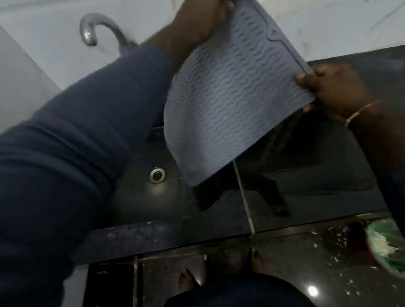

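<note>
Over the left end of the counter, the curved tap [92, 29] stands above a dark sink [137, 201] whose drain [157, 175] lies just left of the hanging mat. The left hand [201, 14] is raised high, its fingers curled over the top edge of the grey silicone drying mat [231, 98] with the thumb pressed on its ridged face. The mat hangs in the air, bowed and tilted, and its lowest corner dips toward the sink's right edge where the black counter [319, 193] begins. It looks clear of both, though the blur makes that hard to confirm. The right hand [333, 91] pinches the mat's right corner, thumb on top and fingers curled beneath.

Both holds are narrow edge grips on a floppy, probably slick sheet, so a loosened pinch would likely let that side swing down and slap the counter or flop into the sink. Any water held in the ridges could run off the low corner onto the counter rather than the sink. A drop past the front edge would land it near the bare feet and the scraps around the green bin [392, 248].
</note>
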Available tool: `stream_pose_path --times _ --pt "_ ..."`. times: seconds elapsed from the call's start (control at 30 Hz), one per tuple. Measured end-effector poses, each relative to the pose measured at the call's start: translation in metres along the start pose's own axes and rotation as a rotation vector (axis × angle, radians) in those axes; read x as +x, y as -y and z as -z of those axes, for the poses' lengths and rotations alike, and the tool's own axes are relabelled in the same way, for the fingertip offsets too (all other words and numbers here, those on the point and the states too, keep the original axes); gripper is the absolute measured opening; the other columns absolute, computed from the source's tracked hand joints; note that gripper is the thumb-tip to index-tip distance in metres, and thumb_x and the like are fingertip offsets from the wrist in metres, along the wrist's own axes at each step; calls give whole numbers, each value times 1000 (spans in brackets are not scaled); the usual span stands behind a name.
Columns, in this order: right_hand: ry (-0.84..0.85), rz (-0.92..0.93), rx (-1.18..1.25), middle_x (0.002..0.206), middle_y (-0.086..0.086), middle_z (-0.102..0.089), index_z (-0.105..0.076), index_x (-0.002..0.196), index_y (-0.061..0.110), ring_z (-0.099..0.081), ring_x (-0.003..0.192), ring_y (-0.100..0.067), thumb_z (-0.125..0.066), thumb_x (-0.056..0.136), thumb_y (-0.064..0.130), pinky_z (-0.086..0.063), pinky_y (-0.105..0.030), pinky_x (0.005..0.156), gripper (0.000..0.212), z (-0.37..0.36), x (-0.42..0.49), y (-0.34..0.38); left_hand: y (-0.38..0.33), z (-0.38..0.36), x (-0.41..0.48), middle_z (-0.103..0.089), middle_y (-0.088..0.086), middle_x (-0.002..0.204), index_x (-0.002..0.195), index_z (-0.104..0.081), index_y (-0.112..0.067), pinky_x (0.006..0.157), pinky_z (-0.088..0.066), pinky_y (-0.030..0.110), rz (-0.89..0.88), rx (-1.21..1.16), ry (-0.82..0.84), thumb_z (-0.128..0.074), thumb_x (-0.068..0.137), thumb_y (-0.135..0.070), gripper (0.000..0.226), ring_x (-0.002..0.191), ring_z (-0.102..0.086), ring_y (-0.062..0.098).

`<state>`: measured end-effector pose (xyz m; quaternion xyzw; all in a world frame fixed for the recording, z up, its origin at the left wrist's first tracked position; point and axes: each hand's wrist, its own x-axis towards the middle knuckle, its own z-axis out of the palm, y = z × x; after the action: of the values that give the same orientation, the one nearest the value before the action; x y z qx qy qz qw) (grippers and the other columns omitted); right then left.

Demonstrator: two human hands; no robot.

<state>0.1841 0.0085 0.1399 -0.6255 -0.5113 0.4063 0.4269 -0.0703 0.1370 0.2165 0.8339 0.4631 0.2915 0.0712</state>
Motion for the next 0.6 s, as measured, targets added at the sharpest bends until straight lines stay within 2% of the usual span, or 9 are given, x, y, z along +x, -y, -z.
stream_pose_path --times 0.07,0.13,0.23,0.27,0.33,0.4,0.5,0.53,0.6 --pt "-41 -94 -16 84 -7 -63 -61 84 15 -62 50 -4 -58 95 19 -53 -21 42 12 30 0 -45 -16 -47 8 -48 19 139 137 -46 2 109 -20 16 7 -59 27 -49 87 -26 57 132 -42 28" --pt "-34 -250 -21 92 -16 -58 -59 95 7 -61 48 -5 -56 96 16 -49 -19 37 9 48 2 -102 1 -95 -39 -39 21 148 144 -36 1 110 -20 24 322 -187 19 -54 93 -27 61 137 -36 31" --pt "-40 -546 -10 103 -19 -54 -55 100 5 -56 66 -20 -55 97 14 -50 -21 36 10 59 3 -168 49 -165 -155 -50 25 136 134 -46 0 101 -40 39 1060 -206 139 -55 85 -59 77 125 -49 36" --pt "-20 -596 -19 105 -19 -55 -55 95 6 -56 70 -21 -55 97 15 -52 -23 39 9 58 5 -183 57 -179 -195 -53 26 132 131 -48 1 100 -43 41 1206 -240 220 -52 84 -66 82 122 -53 37" --pt "-31 -633 -44 103 -17 -60 -55 83 12 -58 75 -21 -57 96 20 -55 -27 43 15 54 12 -196 61 -195 -245 -64 20 114 118 -58 -4 85 -54 43 1395 -559 246 -53 83 -69 74 100 -65 34" --pt "-45 -594 -76 92 -10 -60 -58 86 8 -58 80 -23 -62 93 31 -59 -33 50 24 52 20 -196 52 -202 -258 -66 6 101 110 -61 -13 63 -57 34 1481 -917 136 -60 85 -58 52 83 -67 22" --pt "-60 -428 -336 99 -25 -64 -64 102 -11 -61 95 -37 -41 99 41 -53 -42 79 57 56 35 -190 50 -203 -235 -62 8 80 82 -66 -8 40 -43 19 1400 -805 25 -70 87 -27 20 58 -56 11" --pt "-81 -308 -384 94 -31 -63 -65 98 -14 -62 92 -38 -35 99 38 -44 -37 74 60 57 40 -189 53 -199 -223 -60 11 71 72 -64 -6 37 -39 18 1354 -727 -24 -71 86 -18 20 47 -52 10" --pt "-172 -207 -353 75 -26 -55 -65 82 -12 -57 76 -27 -47 98 26 -29 -27 62 44 61 41 -171 54 -185 -201 -58 5 53 64 -61 -7 38 -38 20 1247 -649 -119 -67 88 -11 25 37 -48 7"
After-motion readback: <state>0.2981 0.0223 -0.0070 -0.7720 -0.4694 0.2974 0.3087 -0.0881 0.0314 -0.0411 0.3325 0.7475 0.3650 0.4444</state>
